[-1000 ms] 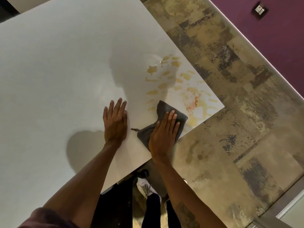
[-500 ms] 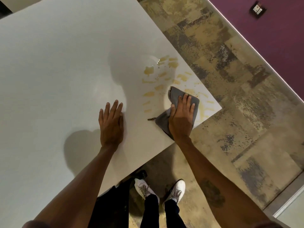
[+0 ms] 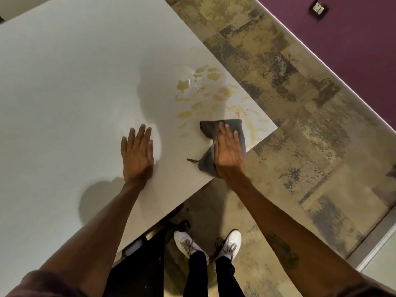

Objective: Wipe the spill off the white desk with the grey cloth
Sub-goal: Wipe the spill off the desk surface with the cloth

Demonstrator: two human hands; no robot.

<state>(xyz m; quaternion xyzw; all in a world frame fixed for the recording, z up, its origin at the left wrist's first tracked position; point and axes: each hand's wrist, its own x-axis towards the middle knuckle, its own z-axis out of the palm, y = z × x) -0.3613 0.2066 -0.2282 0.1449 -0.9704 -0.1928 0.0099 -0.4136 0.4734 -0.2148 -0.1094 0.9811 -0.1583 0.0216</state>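
Observation:
A grey cloth (image 3: 211, 127) lies crumpled near the right corner of the white desk (image 3: 75, 82). My right hand (image 3: 229, 153) presses flat on top of it, fingers stretched out. Yellowish spill patches (image 3: 184, 85) with faint reddish specks spread over the desk beyond and to the right of the cloth, up to the desk's edge. My left hand (image 3: 137, 155) rests flat on the bare desk to the left of the cloth, fingers apart, holding nothing.
The desk's near edge runs diagonally just below my hands, with a mottled brown floor (image 3: 300, 146) past it. My white shoes (image 3: 186, 243) stand by the edge. A purple wall (image 3: 353, 50) with a socket (image 3: 318, 9) is at the upper right.
My right hand swept the cloth from near the edge out towards the corner over the reddish smear, then back left. That smear is now fainter. My left hand stayed planted.

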